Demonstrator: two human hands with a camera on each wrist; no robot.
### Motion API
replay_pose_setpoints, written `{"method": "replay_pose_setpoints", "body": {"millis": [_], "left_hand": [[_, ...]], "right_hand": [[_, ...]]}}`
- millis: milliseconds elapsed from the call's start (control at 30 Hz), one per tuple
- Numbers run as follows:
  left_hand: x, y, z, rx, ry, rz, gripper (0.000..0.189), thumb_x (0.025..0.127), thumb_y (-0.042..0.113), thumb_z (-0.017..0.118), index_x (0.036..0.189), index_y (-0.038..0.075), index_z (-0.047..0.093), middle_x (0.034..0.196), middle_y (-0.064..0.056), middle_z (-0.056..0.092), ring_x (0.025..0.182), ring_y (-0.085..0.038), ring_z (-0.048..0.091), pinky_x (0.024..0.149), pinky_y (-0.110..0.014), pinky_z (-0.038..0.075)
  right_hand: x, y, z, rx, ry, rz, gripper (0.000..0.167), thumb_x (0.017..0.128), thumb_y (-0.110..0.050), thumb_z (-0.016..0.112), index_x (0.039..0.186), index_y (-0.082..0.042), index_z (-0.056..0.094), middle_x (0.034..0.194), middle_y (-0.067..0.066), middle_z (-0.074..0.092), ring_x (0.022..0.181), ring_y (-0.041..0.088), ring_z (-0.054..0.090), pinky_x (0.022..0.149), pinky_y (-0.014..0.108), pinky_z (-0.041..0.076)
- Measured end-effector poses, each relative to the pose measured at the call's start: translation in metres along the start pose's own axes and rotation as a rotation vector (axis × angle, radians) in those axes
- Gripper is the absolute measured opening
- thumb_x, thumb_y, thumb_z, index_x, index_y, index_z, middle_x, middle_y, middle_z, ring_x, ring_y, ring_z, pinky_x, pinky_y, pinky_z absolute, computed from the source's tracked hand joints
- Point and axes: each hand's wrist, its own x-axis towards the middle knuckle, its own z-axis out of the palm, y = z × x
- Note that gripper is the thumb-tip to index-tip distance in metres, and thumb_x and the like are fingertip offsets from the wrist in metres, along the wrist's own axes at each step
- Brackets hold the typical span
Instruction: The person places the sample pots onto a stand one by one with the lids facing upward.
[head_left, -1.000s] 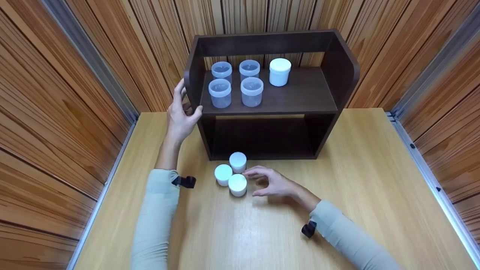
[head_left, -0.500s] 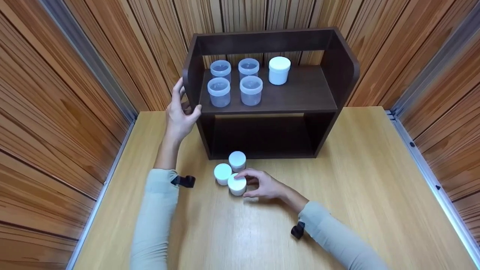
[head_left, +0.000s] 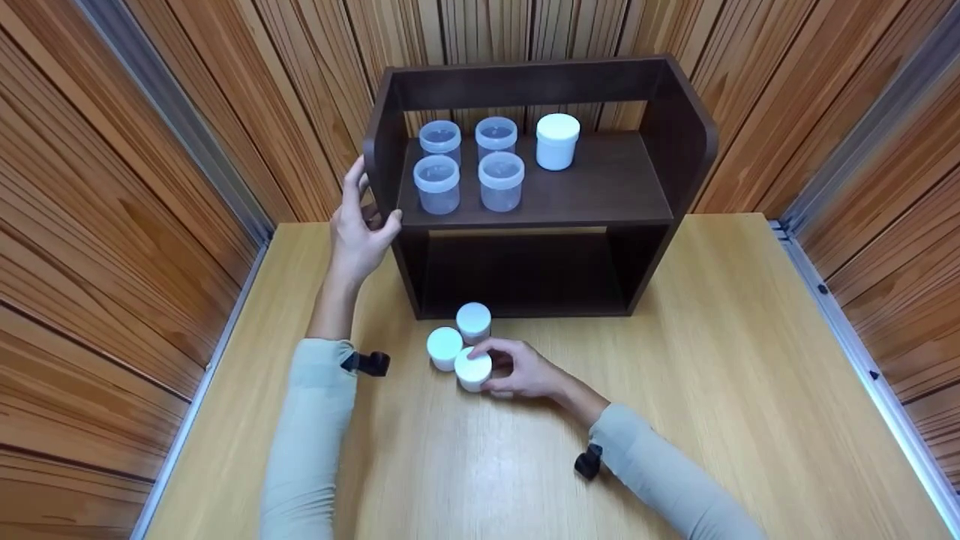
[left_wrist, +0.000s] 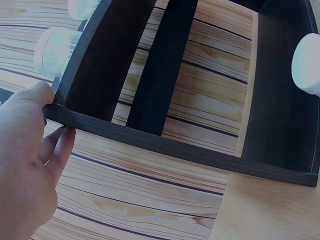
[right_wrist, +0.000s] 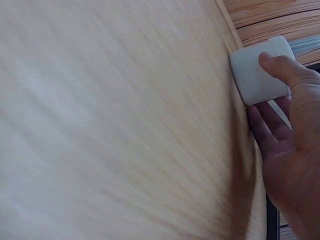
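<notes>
My right hand [head_left: 525,371] has its thumb and fingers around the nearest of three white lidded jars [head_left: 472,369] on the table. In the right wrist view the thumb presses the side of this white jar [right_wrist: 260,72], which stands on the tabletop. The other two, a left jar [head_left: 444,348] and a back jar [head_left: 473,321], stand close against it. My left hand [head_left: 358,236] grips the left side of a dark brown two-tier shelf [head_left: 570,199], thumb at the front edge and fingers behind the panel. The left wrist view shows the fingertips around the panel's edge [left_wrist: 150,142].
On the upper tier stand several translucent open cups [head_left: 502,184] at the left and one white lidded jar [head_left: 556,142] right of them. The shelf's lower tier [head_left: 525,274] opens toward me. Wooden plank walls [head_left: 112,225] enclose the light wood table [head_left: 750,360].
My right hand has moved left from beside the jars and taken hold of the nearest one. The left hand stays on the shelf's side.
</notes>
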Motion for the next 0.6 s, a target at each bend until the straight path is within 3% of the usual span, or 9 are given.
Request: {"method": "replay_pose_setpoints", "body": {"millis": [367,600], "left_hand": [[0.001,-0.002,0.000,-0.002,-0.001,0.021,0.081,0.101,0.003,0.071,0.173,0.008,0.034,0.174,-0.026,0.049,0.148,-0.047,0.066,0.114,-0.057,0.064],[0.001,-0.002,0.000,0.004,-0.003,0.014,0.081,0.101,0.003,0.071,0.173,0.009,0.034,0.174,-0.026,0.049,0.143,-0.047,0.069,0.112,-0.057,0.065]], "right_hand": [[-0.002,-0.005,-0.003,-0.015,-0.005,0.006,0.048,0.091,0.001,0.088,0.136,0.004,0.071,0.142,0.028,0.073,0.125,0.009,0.069,0.111,0.023,0.058],[-0.004,-0.018,-0.012,-0.017,-0.014,-0.019,0.046,0.095,0.000,0.085,0.137,0.005,0.069,0.146,0.029,0.070,0.135,0.029,0.070,0.116,0.036,0.062]]}}
